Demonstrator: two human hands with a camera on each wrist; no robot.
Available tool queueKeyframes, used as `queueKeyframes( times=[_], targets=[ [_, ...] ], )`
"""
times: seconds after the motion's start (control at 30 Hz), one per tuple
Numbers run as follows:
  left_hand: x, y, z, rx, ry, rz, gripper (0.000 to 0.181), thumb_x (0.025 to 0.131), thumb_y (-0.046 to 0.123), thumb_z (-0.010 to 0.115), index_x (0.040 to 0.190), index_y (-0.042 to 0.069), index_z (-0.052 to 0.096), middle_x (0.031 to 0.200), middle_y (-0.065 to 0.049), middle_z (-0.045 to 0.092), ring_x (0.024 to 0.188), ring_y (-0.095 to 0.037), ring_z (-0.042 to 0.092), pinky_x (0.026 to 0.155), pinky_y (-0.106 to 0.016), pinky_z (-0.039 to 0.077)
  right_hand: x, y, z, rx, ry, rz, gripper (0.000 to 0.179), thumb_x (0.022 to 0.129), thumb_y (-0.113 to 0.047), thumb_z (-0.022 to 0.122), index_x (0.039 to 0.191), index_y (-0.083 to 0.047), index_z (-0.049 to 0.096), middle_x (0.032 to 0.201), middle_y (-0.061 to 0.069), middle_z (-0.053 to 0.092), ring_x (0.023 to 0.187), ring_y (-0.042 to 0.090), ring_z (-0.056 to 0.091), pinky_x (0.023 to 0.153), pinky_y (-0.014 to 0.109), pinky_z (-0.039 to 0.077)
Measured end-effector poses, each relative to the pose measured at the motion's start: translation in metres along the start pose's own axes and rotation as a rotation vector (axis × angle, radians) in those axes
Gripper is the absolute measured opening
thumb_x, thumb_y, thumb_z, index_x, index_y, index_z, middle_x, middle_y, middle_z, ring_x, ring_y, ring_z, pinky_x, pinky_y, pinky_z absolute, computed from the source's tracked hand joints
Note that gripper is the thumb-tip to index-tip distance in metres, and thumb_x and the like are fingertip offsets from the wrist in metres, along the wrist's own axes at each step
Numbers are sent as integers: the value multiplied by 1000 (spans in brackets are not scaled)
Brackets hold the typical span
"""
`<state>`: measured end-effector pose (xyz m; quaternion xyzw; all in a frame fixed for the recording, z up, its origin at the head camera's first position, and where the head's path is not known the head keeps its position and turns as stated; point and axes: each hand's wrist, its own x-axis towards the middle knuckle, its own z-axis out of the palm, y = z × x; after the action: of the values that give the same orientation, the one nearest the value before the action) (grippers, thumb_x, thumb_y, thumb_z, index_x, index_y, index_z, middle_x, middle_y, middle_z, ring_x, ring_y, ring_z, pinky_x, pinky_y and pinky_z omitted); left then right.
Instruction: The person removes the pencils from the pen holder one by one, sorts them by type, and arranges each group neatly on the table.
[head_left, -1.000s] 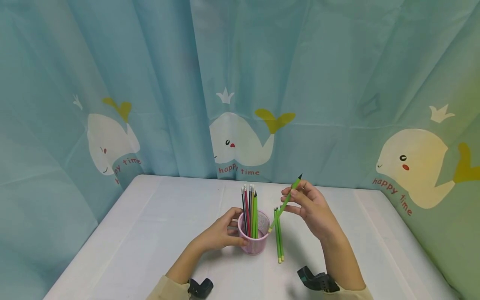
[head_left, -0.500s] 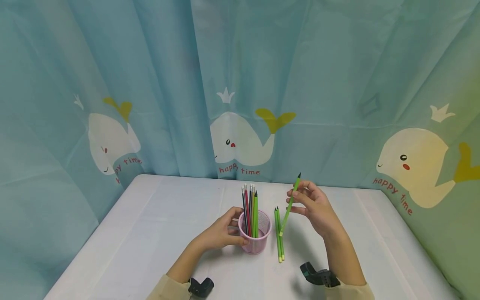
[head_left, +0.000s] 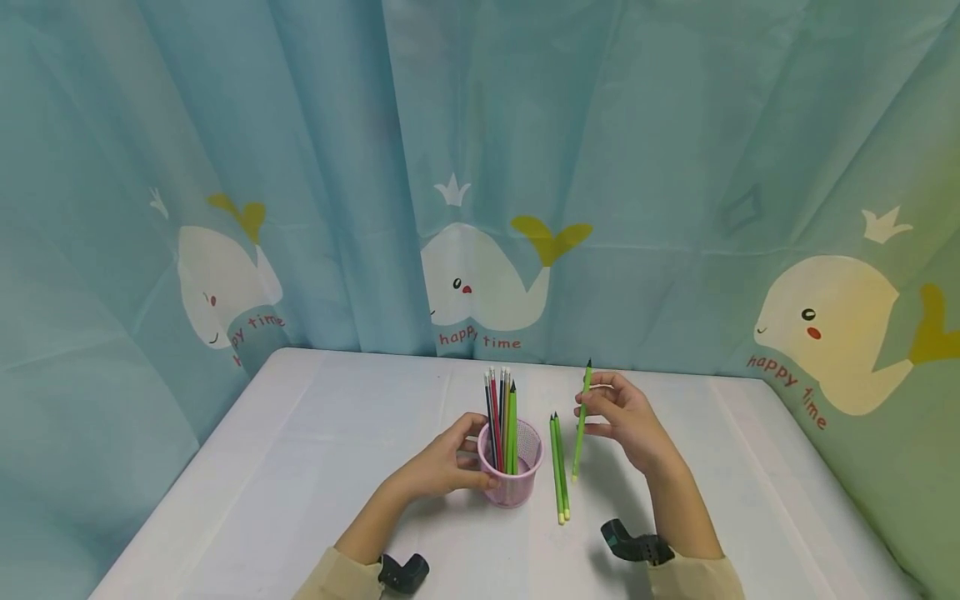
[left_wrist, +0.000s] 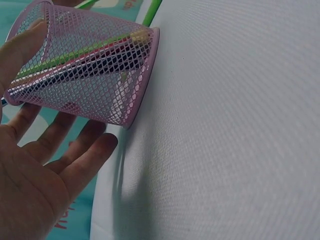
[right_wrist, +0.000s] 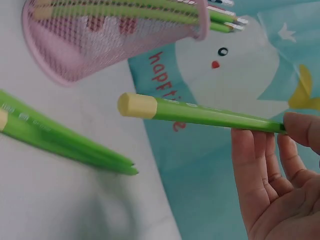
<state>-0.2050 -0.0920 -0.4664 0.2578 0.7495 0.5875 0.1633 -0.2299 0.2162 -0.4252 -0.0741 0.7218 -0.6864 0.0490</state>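
Observation:
In the head view a pink mesh pencil cup (head_left: 512,493) stands on the table, holding several pencils (head_left: 512,429), among them green, red and dark ones. My left hand (head_left: 441,467) grips the cup from its left side, the thumb (left_wrist: 22,47) at the front and the fingers behind. A green pencil (right_wrist: 210,116) is pinched between my right thumb and fingers, nearly upright, black tip up and pale yellow end down. My right hand (head_left: 624,421) is right of the cup. Between them, two green pencils (head_left: 559,471) lie side by side on the table.
The white table (head_left: 337,433) ends at a blue-green curtain (head_left: 660,167) printed with whales. A black wrist device (head_left: 403,575) sits at my left sleeve, another wrist device (head_left: 633,546) at the right one.
My right hand has carried the green pencil from over the cup's rim to the right, past the two lying pencils, then lowered it, turning it more upright. The left hand stays on the cup.

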Motion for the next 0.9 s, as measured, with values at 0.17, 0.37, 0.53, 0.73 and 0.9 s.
queueKeyframes(
  times=[0.17,0.37,0.53,0.73,0.9],
  targets=[
    [0,-2,0,19,-1,19,72,80,7,81,138,7,40,138,-15,49,121,-30,59,105,-40,51,3,10,-2,-24,1,39,35,97,-8,61,127,0,45,102,9,65,91,18,69,78,38,62],
    [0,0,0,10,-1,21,71,80,5,81,138,6,40,138,-16,49,122,-31,58,105,-40,51,7,21,-4,-75,34,90,41,95,-7,62,130,2,44,107,17,65,93,24,69,77,38,63],
    [-1,0,1,8,0,23,72,80,4,81,138,5,39,138,-16,49,123,-32,57,105,-41,50,7,26,-4,-115,59,140,42,96,-9,63,131,1,44,108,20,65,91,24,69,72,36,63],
    [-1,0,0,8,0,26,72,79,4,81,138,5,40,138,-17,48,123,-32,58,105,-40,51,8,32,-3,-121,82,166,45,96,-12,63,134,1,43,100,12,67,85,22,69,69,34,62],
    [-1,1,0,12,2,21,72,79,4,81,138,5,40,138,-16,49,122,-32,58,105,-41,51,10,39,-3,-135,95,185,45,97,-10,61,136,2,42,101,15,67,82,18,66,67,32,62]
  ],
)
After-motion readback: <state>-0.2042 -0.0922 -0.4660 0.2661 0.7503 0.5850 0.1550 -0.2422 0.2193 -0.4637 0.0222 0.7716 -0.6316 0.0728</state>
